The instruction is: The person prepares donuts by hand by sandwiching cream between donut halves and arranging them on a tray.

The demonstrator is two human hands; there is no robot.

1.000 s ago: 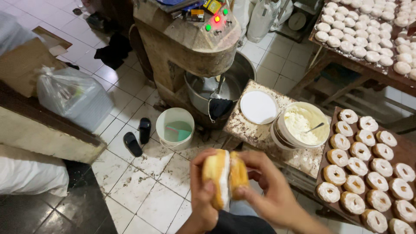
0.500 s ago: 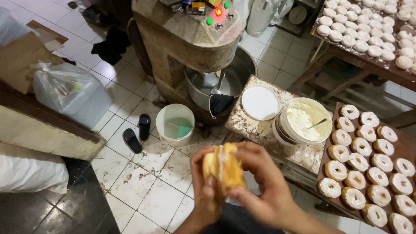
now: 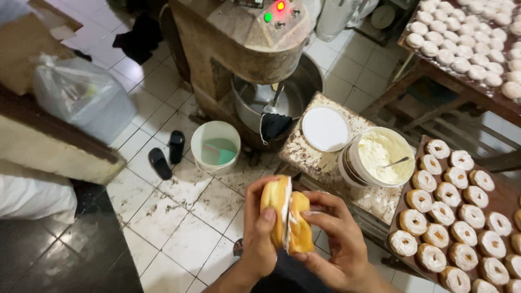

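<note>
Big dough mixer (image 3: 255,59) stands at the top centre on the tiled floor (image 3: 179,222), its steel bowl (image 3: 255,100) open. A wooden table at the top right corner carries pale dough balls (image 3: 467,43). The tray (image 3: 507,187) at the right edge holds rows of iced doughnuts (image 3: 450,217), and the speckled stool (image 3: 320,163) carries a white lid (image 3: 324,128) at its far corner, with a tub of cream (image 3: 382,157) and its spoon at the near right corner. A small bucket (image 3: 216,146) and slippers (image 3: 165,154) sit on the floor left of the stool. Both hands are closed around one split bun (image 3: 286,214), held in the air in front of the stool's near edge, cream showing in the seam: left hand (image 3: 259,239) wraps the left half with the thumb on the crust, right hand (image 3: 336,244) pinches the right half. Risks, judged: squeezing hard likely pushes the cream out of the seam onto fingers or floor; an uneven press may tear the soft crumb or slide the halves apart; a loose hold over bare floor means a drop ruins it.
</note>
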